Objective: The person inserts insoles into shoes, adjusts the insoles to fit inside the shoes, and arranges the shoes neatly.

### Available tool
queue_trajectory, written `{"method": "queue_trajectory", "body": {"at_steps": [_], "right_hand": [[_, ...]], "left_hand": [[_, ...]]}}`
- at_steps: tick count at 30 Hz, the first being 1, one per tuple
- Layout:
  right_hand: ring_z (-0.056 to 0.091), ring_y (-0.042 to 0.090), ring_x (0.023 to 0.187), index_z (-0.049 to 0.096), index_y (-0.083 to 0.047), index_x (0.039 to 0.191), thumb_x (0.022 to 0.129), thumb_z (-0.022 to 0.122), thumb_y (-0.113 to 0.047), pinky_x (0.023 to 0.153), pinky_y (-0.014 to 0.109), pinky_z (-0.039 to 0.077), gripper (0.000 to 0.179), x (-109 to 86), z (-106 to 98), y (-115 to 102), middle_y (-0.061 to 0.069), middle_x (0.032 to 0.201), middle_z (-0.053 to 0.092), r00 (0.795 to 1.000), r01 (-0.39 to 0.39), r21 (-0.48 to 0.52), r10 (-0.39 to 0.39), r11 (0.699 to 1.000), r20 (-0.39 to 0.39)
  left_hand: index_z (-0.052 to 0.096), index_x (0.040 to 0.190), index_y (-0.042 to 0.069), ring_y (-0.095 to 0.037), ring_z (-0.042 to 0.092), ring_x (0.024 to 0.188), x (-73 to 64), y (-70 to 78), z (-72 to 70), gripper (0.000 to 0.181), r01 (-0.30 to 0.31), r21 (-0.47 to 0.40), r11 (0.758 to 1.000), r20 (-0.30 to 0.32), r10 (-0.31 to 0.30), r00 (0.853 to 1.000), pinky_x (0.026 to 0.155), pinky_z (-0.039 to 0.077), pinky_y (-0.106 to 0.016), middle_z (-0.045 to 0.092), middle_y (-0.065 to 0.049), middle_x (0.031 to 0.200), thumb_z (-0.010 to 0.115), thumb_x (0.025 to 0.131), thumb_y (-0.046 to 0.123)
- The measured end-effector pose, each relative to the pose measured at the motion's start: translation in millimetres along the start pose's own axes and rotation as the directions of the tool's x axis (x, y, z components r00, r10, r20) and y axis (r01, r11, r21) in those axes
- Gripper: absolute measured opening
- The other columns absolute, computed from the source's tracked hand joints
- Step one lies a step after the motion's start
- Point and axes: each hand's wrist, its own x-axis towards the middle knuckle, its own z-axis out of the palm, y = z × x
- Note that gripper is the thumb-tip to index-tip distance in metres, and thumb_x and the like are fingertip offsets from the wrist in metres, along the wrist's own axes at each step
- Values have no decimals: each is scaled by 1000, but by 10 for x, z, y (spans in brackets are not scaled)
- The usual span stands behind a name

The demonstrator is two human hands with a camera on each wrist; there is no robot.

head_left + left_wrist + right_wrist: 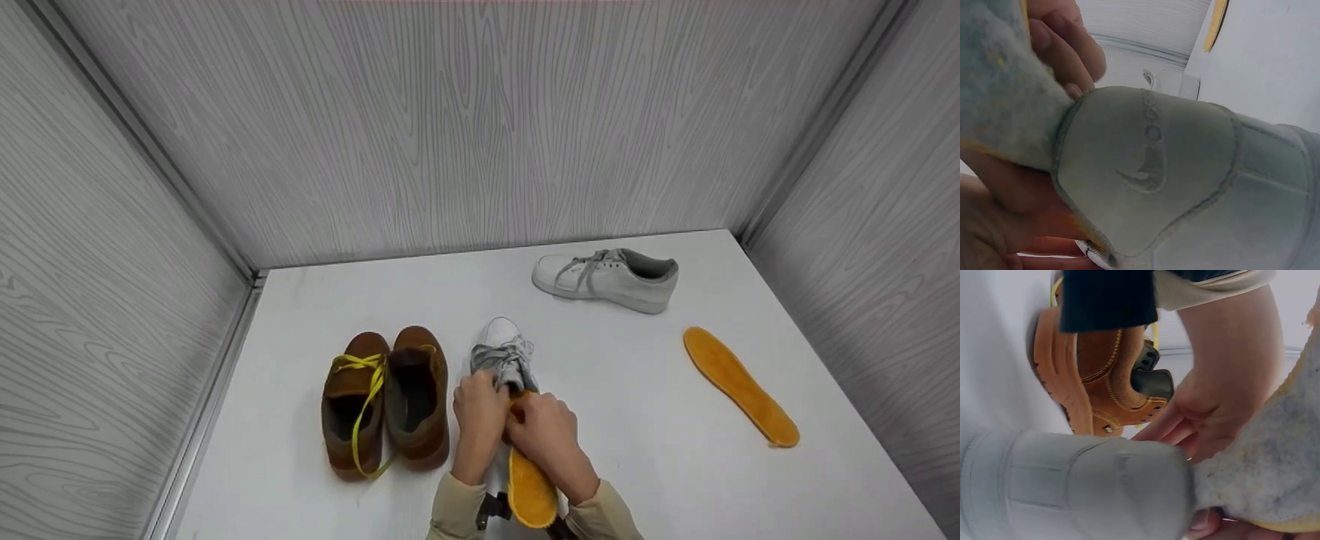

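Note:
A white sneaker (pixel 500 331) with grey laces points away from me in the middle of the table. My left hand (pixel 478 409) grips its collar near the tongue. With my right hand (pixel 546 431) I pinch a yellow fleecy insole (pixel 533 491), its front part inside the shoe opening and its rounded end sticking out toward me. The left wrist view shows the sneaker's heel (pixel 1145 163) close up, and the insole's speckled grey underside (pixel 1008 84) running into the collar. Fingers of my right hand (pixel 1241 531) lie under the insole in the right wrist view; its front end is hidden.
Left of my hands stands a pair of brown shoes (pixel 431 442) with yellow laces. Another white sneaker (pixel 630 289) lies at the back right, toe to the left. A second yellow insole (pixel 739 386) rests at the right. Grey wood-grain panels (pixel 480 135) surround the table (pixel 637 360).

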Motion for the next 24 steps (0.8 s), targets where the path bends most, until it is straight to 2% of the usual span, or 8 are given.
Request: {"method": "queue_trajectory", "body": {"at_steps": [5, 7, 10, 13, 17, 20, 24], "right_hand": [[39, 14, 43, 50, -17, 53, 86, 68, -17, 42, 31, 33, 38, 104, 149, 68, -3, 49, 38, 998, -1, -20, -1, 1000, -61], [38, 15, 42, 46, -17, 52, 86, 68, -17, 42, 31, 32, 40, 155, 209, 99, -3, 49, 37, 997, -3, -30, 1, 1000, -78], [43, 17, 44, 49, -17, 54, 85, 69, -18, 42, 33, 34, 36, 187, 252, 118, -1, 51, 43, 997, -18, -39, 14, 999, -82], [51, 22, 49, 55, -15, 59, 85, 70, -22, 44, 37, 41, 30, 152, 217, 70, 2, 57, 51, 998, -51, -60, 48, 997, -46], [54, 29, 54, 59, -12, 64, 86, 68, -25, 47, 44, 46, 27, 45, 84, -81, 10, 67, 55, 994, -88, -128, 96, 988, 61], [55, 34, 55, 60, -8, 66, 83, 69, -23, 48, 48, 48, 25, -21, 7, -185, 15, 71, 54, 987, -78, -180, 102, 981, 128], [58, 38, 60, 63, -4, 72, 81, 71, -19, 51, 50, 50, 19, -29, 12, -222, 17, 72, 56, 985, -64, -190, 93, 980, 147]], "left_hand": [[45, 56, 16, -29, 58, 56, 4, -7, 14, 39, 11, -21, 1000, 2, -11, 1000, 49, 40, -38, 54, -5, 57, 74, 81, 7], [47, 56, 15, -31, 59, 58, 6, -5, 14, 37, 16, -24, 1000, 1, -16, 1000, 50, 42, -40, 57, -7, 58, 74, 80, 7], [52, 57, 15, -34, 63, 63, 10, -1, 19, 33, 21, -14, 1000, -3, -21, 1000, 54, 46, -43, 62, -8, 64, 75, 79, 8], [51, 57, 15, -33, 62, 62, 11, -6, 27, 34, 31, -19, 999, 8, -31, 999, 54, 46, -43, 61, -7, 63, 75, 80, 8], [45, 55, 16, -28, 58, 57, 16, -16, 29, 40, 34, -21, 999, 14, -33, 999, 51, 41, -39, 54, -2, 58, 75, 80, 7], [44, 55, 17, -26, 56, 55, 17, -19, 26, 40, 24, -23, 999, 8, -24, 1000, 50, 39, -38, 52, 0, 57, 75, 79, 7], [45, 56, 17, -24, 52, 54, 17, -21, 20, 39, 22, -26, 999, 8, -21, 1000, 49, 36, -37, 51, -1, 57, 75, 79, 6]]}}
